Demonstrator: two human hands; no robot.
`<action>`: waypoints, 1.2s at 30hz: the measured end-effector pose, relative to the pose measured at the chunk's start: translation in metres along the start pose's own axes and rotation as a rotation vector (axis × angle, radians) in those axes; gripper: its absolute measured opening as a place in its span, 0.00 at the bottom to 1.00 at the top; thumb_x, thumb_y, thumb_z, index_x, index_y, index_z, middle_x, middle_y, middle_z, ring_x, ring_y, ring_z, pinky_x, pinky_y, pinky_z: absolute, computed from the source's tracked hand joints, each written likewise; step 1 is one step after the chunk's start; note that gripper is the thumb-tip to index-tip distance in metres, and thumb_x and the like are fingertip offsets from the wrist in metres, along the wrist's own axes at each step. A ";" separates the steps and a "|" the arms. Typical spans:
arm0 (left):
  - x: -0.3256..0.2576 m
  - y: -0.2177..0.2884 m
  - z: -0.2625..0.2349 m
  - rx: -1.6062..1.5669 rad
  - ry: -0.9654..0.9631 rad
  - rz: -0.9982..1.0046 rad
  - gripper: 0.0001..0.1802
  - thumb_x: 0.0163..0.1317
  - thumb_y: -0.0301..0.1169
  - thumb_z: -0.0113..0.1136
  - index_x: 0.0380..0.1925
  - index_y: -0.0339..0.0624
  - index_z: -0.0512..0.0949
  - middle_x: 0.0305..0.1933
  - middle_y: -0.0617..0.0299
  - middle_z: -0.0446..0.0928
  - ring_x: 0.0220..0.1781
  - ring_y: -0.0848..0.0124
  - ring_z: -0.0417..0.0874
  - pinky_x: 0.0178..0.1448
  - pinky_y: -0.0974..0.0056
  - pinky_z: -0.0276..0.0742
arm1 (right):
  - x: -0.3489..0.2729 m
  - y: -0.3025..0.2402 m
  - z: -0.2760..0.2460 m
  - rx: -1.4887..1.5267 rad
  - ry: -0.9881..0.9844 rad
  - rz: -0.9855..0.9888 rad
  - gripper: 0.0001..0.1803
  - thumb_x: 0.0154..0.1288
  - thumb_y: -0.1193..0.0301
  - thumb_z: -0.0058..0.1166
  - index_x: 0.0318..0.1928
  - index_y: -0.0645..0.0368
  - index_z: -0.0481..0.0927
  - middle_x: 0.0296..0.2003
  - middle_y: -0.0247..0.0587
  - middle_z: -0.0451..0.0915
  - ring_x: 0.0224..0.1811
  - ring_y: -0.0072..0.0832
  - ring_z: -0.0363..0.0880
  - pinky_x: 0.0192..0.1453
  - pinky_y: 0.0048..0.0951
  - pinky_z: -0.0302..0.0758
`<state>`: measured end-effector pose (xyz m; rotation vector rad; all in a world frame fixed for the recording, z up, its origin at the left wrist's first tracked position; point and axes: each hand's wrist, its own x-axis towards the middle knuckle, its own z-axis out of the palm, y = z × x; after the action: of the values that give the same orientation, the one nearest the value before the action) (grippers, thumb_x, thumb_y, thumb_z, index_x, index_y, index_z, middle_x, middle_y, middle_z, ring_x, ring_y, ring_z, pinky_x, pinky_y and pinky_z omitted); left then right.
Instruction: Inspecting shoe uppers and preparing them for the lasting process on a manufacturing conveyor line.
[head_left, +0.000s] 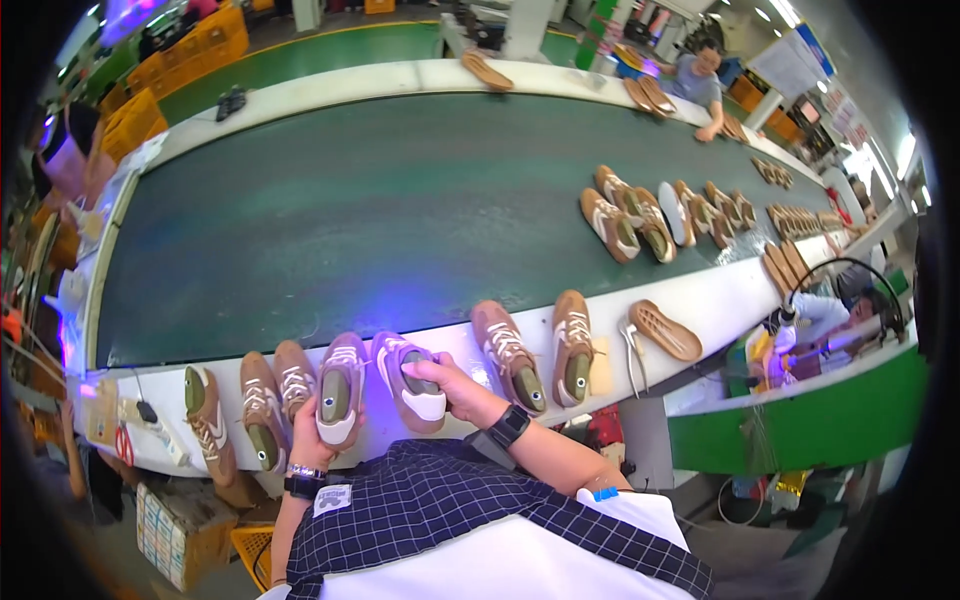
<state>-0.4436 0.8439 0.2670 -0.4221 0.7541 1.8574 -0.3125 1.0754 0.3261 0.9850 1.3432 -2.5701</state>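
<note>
My left hand is closed around the heel end of a tan sneaker with white laces and an olive insole. Closed on a second, matching sneaker is my right hand, its thumb reaching into the shoe opening. Both shoes are side by side over the white ledge, toes pointing away from me, tinted purple by a light. Left of them stand several similar sneakers. To the right, two more laced sneakers rest on the ledge.
Beyond the ledge runs a wide dark green conveyor belt, carrying several sneakers at right. Metal pliers and a loose brown sole lie right of me; red scissors lie far left. A co-worker reaches over the far edge.
</note>
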 end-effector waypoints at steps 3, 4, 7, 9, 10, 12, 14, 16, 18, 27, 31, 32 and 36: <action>0.002 -0.001 -0.004 0.192 0.032 0.039 0.23 0.67 0.38 0.42 0.56 0.32 0.68 0.50 0.43 0.76 0.47 0.49 0.80 0.52 0.48 0.78 | -0.019 0.000 -0.007 0.050 0.033 0.031 0.43 0.52 0.53 0.65 0.57 0.66 0.56 0.50 0.48 0.69 0.52 0.32 0.73 0.53 0.32 0.73; 0.003 0.002 -0.013 0.328 0.039 0.103 0.22 0.66 0.36 0.42 0.55 0.31 0.69 0.48 0.43 0.76 0.48 0.50 0.80 0.53 0.51 0.77 | -0.024 0.000 -0.008 0.086 0.009 0.021 0.43 0.52 0.51 0.64 0.58 0.64 0.56 0.51 0.47 0.70 0.53 0.31 0.73 0.53 0.33 0.73; -0.013 0.010 0.006 0.960 -0.003 0.286 0.30 0.61 0.32 0.53 0.62 0.30 0.61 0.60 0.42 0.67 0.63 0.56 0.69 0.66 0.57 0.65 | -0.028 0.008 -0.021 0.113 0.001 0.039 0.42 0.54 0.47 0.61 0.58 0.60 0.57 0.50 0.44 0.71 0.52 0.30 0.73 0.51 0.33 0.74; -0.044 0.015 0.066 1.441 -0.082 0.561 0.46 0.49 0.30 0.66 0.66 0.31 0.53 0.67 0.43 0.60 0.69 0.53 0.61 0.71 0.56 0.55 | -0.037 0.010 -0.027 0.099 0.004 0.077 0.41 0.54 0.45 0.59 0.58 0.58 0.59 0.50 0.43 0.72 0.52 0.29 0.74 0.49 0.32 0.75; -0.054 0.018 0.094 1.443 -0.084 0.558 0.46 0.49 0.30 0.66 0.66 0.31 0.53 0.67 0.43 0.60 0.69 0.53 0.61 0.71 0.56 0.55 | -0.047 0.004 -0.025 0.091 -0.045 0.085 0.38 0.56 0.44 0.56 0.57 0.57 0.62 0.49 0.42 0.72 0.49 0.28 0.75 0.46 0.32 0.76; -0.064 0.018 0.138 1.839 -0.558 0.710 0.49 0.47 0.29 0.68 0.68 0.39 0.53 0.70 0.44 0.54 0.73 0.53 0.54 0.73 0.55 0.51 | -0.067 -0.010 -0.017 0.088 -0.100 0.096 0.36 0.58 0.43 0.54 0.56 0.55 0.65 0.48 0.42 0.73 0.47 0.27 0.77 0.42 0.31 0.77; -0.051 0.002 0.156 1.852 -0.719 0.743 0.50 0.44 0.30 0.70 0.67 0.38 0.54 0.69 0.44 0.56 0.72 0.50 0.54 0.72 0.54 0.52 | -0.080 -0.023 -0.005 0.139 -0.163 0.090 0.32 0.61 0.42 0.49 0.54 0.54 0.70 0.47 0.41 0.74 0.42 0.27 0.79 0.35 0.30 0.79; -0.040 -0.020 0.165 1.737 -0.846 0.811 0.50 0.41 0.28 0.72 0.66 0.38 0.58 0.65 0.44 0.61 0.70 0.51 0.59 0.71 0.53 0.55 | -0.079 -0.019 -0.006 0.121 -0.101 0.137 0.34 0.63 0.40 0.44 0.55 0.55 0.70 0.47 0.42 0.73 0.36 0.28 0.77 0.37 0.29 0.78; -0.018 -0.021 0.156 1.703 -0.692 0.804 0.49 0.41 0.29 0.73 0.65 0.38 0.58 0.62 0.47 0.66 0.65 0.53 0.66 0.66 0.55 0.64 | -0.080 -0.020 -0.005 0.190 -0.151 0.098 0.34 0.64 0.41 0.45 0.57 0.57 0.69 0.47 0.43 0.72 0.34 0.30 0.76 0.38 0.31 0.77; -0.011 -0.003 0.156 1.521 -0.411 0.885 0.48 0.40 0.34 0.72 0.64 0.40 0.61 0.52 0.46 0.74 0.54 0.56 0.77 0.58 0.58 0.72 | -0.065 -0.027 0.003 -0.983 0.226 -0.811 0.38 0.49 0.59 0.68 0.59 0.64 0.69 0.49 0.49 0.72 0.42 0.32 0.75 0.48 0.32 0.74; -0.020 -0.004 0.153 1.615 -0.327 0.959 0.47 0.38 0.33 0.70 0.64 0.40 0.62 0.52 0.47 0.71 0.52 0.55 0.77 0.55 0.58 0.73 | -0.056 -0.034 0.013 -1.008 0.157 -0.986 0.38 0.49 0.62 0.66 0.59 0.65 0.67 0.52 0.55 0.70 0.48 0.44 0.76 0.52 0.37 0.75; -0.023 -0.004 0.153 1.632 -0.300 0.977 0.47 0.38 0.33 0.70 0.63 0.40 0.63 0.52 0.48 0.70 0.51 0.55 0.76 0.54 0.58 0.74 | -0.054 -0.034 0.016 -0.923 0.116 -0.901 0.38 0.49 0.63 0.66 0.59 0.65 0.67 0.53 0.55 0.70 0.50 0.45 0.75 0.52 0.37 0.75; -0.034 0.000 0.156 1.729 -0.295 1.001 0.47 0.38 0.33 0.70 0.63 0.40 0.64 0.51 0.50 0.68 0.50 0.55 0.76 0.51 0.57 0.74 | -0.057 -0.044 0.022 -1.021 0.045 -0.923 0.40 0.48 0.63 0.66 0.61 0.66 0.65 0.53 0.56 0.69 0.52 0.46 0.75 0.52 0.36 0.76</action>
<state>-0.4215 0.9248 0.4028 1.4943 2.1604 1.2411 -0.2941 1.0733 0.3994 0.2147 3.1133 -1.6125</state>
